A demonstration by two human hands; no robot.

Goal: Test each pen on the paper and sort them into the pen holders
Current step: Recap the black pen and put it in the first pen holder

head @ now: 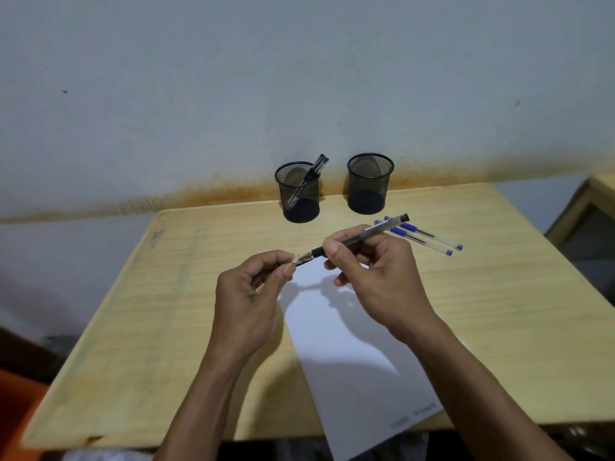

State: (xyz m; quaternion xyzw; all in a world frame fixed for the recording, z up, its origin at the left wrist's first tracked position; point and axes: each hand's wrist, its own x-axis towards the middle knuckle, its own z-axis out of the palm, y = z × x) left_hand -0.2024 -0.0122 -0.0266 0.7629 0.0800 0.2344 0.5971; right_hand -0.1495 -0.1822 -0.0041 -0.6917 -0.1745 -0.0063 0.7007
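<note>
Gripping the clear black-ended pen (pixel 359 236), the right hand (pixel 376 277) steadies it; the left hand (pixel 246 294) pinches its clear cap (pixel 299 259). A jerky pull could fling the cap toward nine o'clock off the wooden tabletop (pixel 166 311).

From my feed: two bare forearms enter from the bottom edge, no sleeves in view. Left hand (pixel 248 294) and right hand (pixel 376 271) ungloved. I see no rings, watch or wristbands. Short, unpainted nails on the fingers (pixel 289 268).
</note>
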